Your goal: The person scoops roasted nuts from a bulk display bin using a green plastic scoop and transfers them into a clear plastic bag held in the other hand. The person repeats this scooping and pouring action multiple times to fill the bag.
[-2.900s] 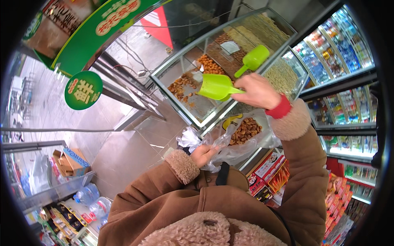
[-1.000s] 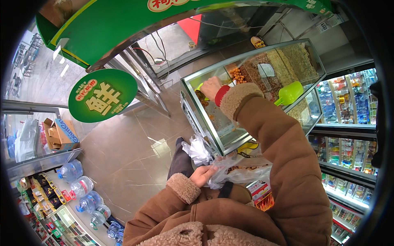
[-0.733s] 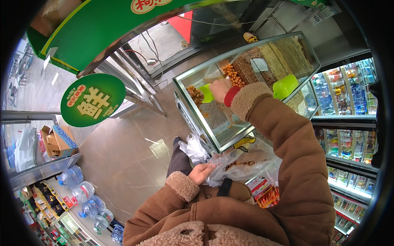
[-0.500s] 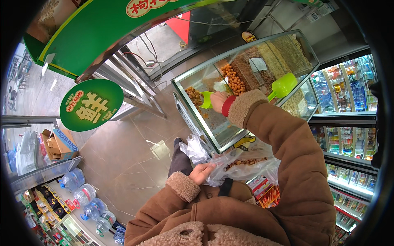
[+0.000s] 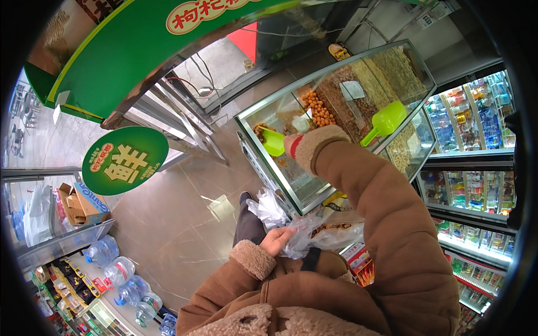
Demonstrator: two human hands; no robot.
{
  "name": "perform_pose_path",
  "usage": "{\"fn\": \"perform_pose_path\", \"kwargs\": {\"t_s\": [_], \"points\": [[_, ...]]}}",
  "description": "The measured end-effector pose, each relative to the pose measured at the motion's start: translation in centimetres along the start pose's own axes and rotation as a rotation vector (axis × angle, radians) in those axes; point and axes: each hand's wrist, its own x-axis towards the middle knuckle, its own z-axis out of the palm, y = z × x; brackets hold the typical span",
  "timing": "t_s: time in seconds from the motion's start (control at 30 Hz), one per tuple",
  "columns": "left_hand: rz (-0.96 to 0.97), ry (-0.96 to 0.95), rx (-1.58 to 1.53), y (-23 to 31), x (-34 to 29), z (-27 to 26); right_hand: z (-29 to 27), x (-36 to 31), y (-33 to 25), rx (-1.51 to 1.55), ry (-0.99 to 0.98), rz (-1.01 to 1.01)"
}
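My right hand reaches into a glass display case and is closed on a lime-green scoop. The scoop lies low in the front left compartment, its green surface mostly showing, with brown snack pieces at its far edge. Some fingers are hidden by the cuff. Below the case's near corner, my left hand pinches the edge of a clear plastic bag. Brown pieces show inside the bag, which rests by my lap.
A second green scoop lies over the case's right compartments, near round orange-brown snacks. Lit drink fridges stand at right. Large water bottles line the lower left. A green oval sign hangs at left, near a cardboard box.
My right hand has moved slightly left with the scoop. The scoop has tilted, and fewer brown pieces show at it now. My left hand still holds the bag in nearly the same place.
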Motion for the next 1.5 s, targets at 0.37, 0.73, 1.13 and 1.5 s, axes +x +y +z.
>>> {"fn": "perform_pose_path", "kwargs": {"t_s": [0.37, 0.73, 1.13, 1.5], "points": [[0.003, 0.038, 0.004, -2.1, 0.5, -1.6, 0.7, 2.0, -2.1, 1.040, -0.583, 0.189], [0.019, 0.063, 0.152, -1.7, 0.1, -1.4, -1.5, 0.1, -0.8, 1.038, -0.645, 0.200], [0.113, -0.016, 0.026, -1.6, 0.0, -0.7, -1.9, -4.8, 1.0, 1.400, -0.482, 0.235], [0.122, 0.015, 0.158, -2.1, 0.2, -0.4, -1.8, -8.7, 1.7, 1.465, -0.322, 0.238]]}}
